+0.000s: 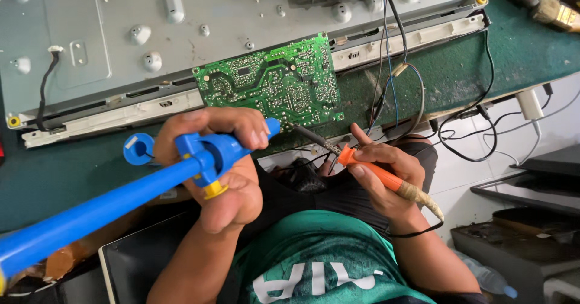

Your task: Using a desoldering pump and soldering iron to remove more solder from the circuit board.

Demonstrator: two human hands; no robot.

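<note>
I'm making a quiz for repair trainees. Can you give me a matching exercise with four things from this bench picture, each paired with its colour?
Things:
1. Solder sucker in the left hand
2. Soldering iron handle in the right hand
3. Circuit board
4. Panel back

Colours:
A. Green
B. Grey
C. Blue
D. Orange

Pairs: 1-C, 2-D, 3-A, 4-B

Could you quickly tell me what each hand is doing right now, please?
Left hand: closed around the blue desoldering pump.
Right hand: closed on the orange-handled soldering iron, tip near the green circuit board.
</note>
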